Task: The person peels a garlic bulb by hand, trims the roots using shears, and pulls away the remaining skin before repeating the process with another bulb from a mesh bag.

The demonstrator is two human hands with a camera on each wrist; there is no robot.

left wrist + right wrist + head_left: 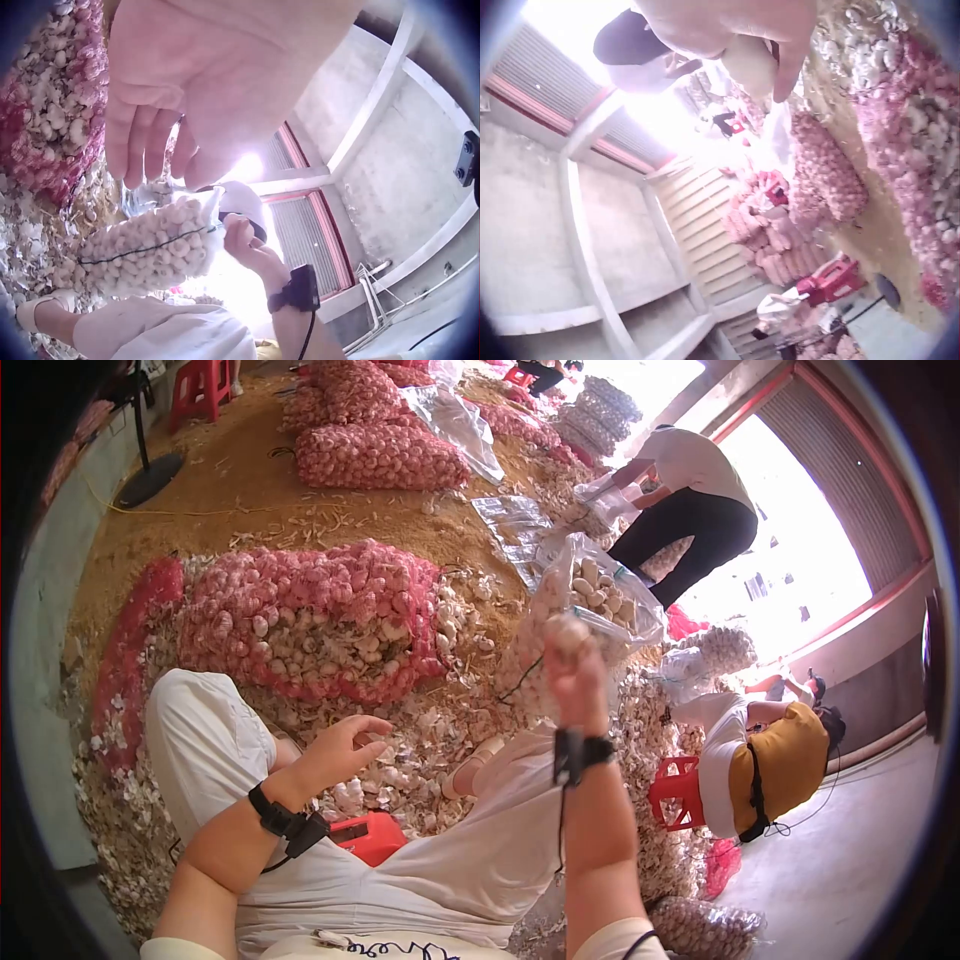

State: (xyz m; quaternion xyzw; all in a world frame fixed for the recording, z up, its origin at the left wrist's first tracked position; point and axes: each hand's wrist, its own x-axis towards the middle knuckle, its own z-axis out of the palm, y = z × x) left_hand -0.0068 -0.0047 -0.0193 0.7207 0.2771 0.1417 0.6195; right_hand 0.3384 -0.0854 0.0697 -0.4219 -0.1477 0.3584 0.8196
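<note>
My right hand (578,685) is raised in front of an upright clear bag (608,598) of peeled garlic, holding a pale garlic bulb (568,634). In the right wrist view the bulb (750,66) lies between thumb and fingers. My left hand (340,752) hovers over my lap, fingers loosely bent and holding nothing; its palm (202,82) fills the top of the left wrist view. Beyond my knees lies a pink net sack (300,622), its open side showing garlic bulbs (345,645).
Garlic skins (400,790) cover the floor around my feet. A red object (372,838) is between my legs. Full net sacks (380,458) lie farther back. One person (700,480) bends over bags; another (780,770) sits on a red stool (678,794) at right.
</note>
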